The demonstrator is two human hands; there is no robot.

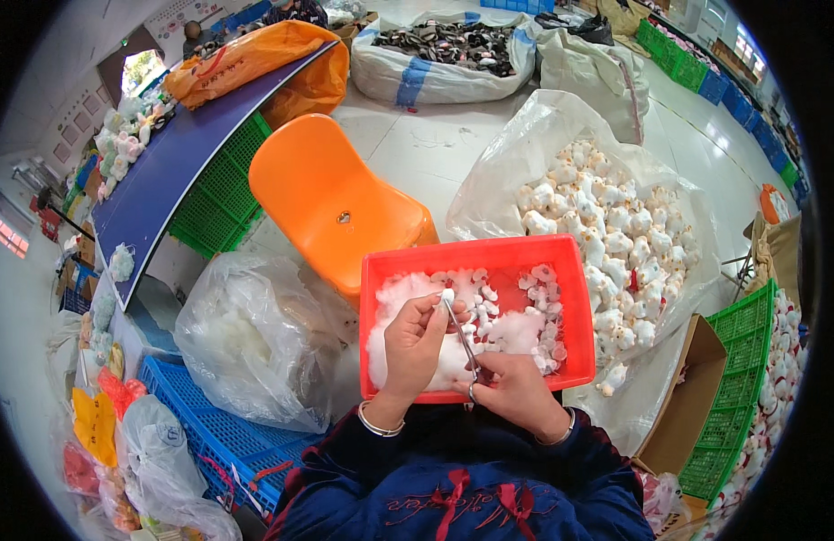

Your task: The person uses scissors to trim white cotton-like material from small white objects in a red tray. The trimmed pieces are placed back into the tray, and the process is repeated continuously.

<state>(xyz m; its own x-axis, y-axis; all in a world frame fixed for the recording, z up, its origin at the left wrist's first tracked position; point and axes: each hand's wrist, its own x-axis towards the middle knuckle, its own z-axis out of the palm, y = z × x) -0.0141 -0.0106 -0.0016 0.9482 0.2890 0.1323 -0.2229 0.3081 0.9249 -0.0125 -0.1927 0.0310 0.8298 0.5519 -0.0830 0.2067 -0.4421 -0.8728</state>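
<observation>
My left hand (410, 350) pinches a small white plush piece (447, 295) between thumb and fingers, above a red plastic tray (579, 302). In my right hand (520, 393) are slim metal forceps (464, 339) with ring handles. Their tips reach up to the white piece; whether they are inside it is too small to tell. Loose white stuffing (400, 293) fills the tray's left side and lies in a patch right of the middle. Several small white pieces (545, 298) are scattered at the tray's right side and through its centre.
Beyond the tray stands an orange chair (345, 212). At right, a large clear bag (498, 171) holds many white plush toys (615, 243). A bag of stuffing (254, 338) and a blue crate (200, 424) lie left. A cardboard box (687, 397) and green crate (737, 388) stand right.
</observation>
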